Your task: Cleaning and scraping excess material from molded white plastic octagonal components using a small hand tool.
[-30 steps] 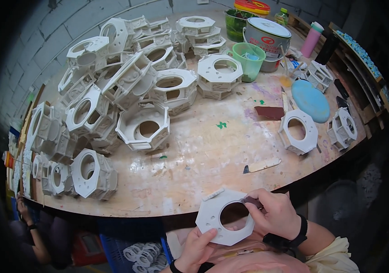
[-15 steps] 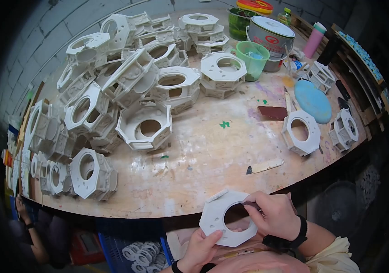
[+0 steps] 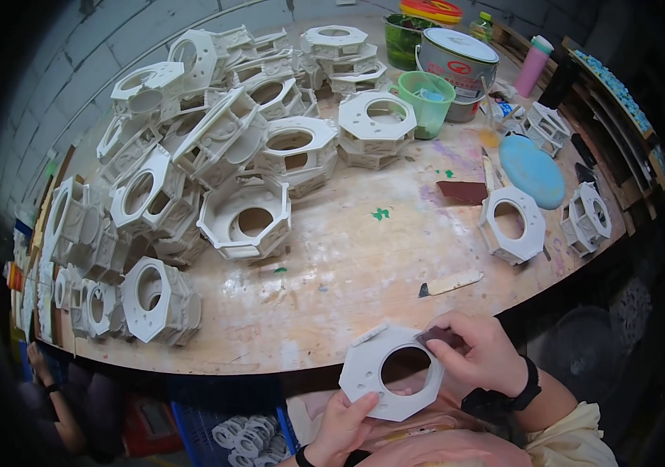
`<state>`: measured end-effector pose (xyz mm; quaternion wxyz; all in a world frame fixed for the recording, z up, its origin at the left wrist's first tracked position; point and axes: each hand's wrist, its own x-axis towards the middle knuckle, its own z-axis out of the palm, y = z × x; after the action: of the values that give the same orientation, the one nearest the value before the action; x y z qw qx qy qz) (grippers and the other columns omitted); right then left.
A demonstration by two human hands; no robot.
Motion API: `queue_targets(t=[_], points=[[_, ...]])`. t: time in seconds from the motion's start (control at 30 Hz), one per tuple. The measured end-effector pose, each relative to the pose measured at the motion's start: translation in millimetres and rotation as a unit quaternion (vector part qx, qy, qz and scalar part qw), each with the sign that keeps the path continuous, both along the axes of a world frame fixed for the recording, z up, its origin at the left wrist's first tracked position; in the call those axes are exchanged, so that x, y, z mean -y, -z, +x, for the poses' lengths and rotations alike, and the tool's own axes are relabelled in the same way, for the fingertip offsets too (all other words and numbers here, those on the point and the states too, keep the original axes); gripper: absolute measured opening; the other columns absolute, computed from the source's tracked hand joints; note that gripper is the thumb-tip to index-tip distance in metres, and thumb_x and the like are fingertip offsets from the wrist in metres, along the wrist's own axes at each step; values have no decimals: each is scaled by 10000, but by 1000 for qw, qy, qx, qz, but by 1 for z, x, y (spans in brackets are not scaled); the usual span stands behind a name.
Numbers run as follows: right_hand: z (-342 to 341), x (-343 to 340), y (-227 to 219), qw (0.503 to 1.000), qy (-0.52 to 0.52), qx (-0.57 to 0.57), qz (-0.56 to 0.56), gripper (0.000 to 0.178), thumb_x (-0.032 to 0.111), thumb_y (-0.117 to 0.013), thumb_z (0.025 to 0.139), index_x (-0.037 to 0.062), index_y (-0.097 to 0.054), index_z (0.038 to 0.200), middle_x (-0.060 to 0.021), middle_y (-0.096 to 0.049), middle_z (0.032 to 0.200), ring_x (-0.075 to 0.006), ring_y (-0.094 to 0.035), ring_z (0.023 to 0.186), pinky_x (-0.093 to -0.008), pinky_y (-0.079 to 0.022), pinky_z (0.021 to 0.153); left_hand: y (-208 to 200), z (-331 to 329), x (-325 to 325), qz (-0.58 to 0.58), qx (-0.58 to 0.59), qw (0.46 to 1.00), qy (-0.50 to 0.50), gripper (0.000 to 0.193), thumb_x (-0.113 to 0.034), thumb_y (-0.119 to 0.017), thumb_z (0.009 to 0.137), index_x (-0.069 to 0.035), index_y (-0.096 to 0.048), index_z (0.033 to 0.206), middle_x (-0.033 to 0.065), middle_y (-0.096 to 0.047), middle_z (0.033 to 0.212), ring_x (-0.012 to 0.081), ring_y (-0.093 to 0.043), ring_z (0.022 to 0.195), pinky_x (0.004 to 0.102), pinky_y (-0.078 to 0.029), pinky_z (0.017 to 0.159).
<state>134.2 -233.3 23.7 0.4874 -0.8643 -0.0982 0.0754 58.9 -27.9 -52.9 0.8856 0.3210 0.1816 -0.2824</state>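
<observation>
A white octagonal cast frame [image 3: 354,359] with a large round hole and several small dents is held just off the table's near edge. My left hand [image 3: 348,416] grips its lower left, the thumb lying on the flat face. My right hand [image 3: 486,358] pinches a small dark brown piece of sandpaper [image 3: 440,336] against the upper right rim of the hole. The fingers behind the frame are hidden.
Many similar white frames [image 3: 227,140] are heaped at the left and back. On the right lie a frame [image 3: 493,240], a brown sheet [image 3: 461,191], a blue disc [image 3: 533,173] and a knife [image 3: 453,284]. Buckets [image 3: 457,58] stand behind. Another person's hand [image 3: 38,364] shows at lower left.
My right hand has moved slightly up and right along the hole's rim with the sandpaper, which shows more now. My left hand and the frame stay nearly in place.
</observation>
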Motion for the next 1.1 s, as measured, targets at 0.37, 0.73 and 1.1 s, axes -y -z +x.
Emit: queue_targets(t=[0.37,0.73,1.1], points=[[17,-14,12,989,7,113,-99,90,130,-621,806,63,-593,860,-106,-613,649,-273,-611,548,-351,-470,498,11,-5,-4,-57,21,998,-16,368,-62,-489,931,48,-406,1273,213,-570,1165,341,-568,1089,426,-446,971],[12,-15,13,986,-28,138,-85,111,139,-606,826,60,-576,898,-116,-596,612,-291,-602,548,-384,-462,499,11,-5,-1,-37,20,999,-26,367,-66,-487,931,52,-406,1270,234,-570,1160,346,-568,1088,428,-443,975],[7,21,14,995,-26,92,-40,171,82,-582,842,32,-612,1003,-128,-628,745,-283,-615,631,-318,-480,561,-6,-1,-11,1,28,1000,3,599,-198,-618,852,79,-344,1308,260,-604,1062,387,-588,1033,488,-446,961]])
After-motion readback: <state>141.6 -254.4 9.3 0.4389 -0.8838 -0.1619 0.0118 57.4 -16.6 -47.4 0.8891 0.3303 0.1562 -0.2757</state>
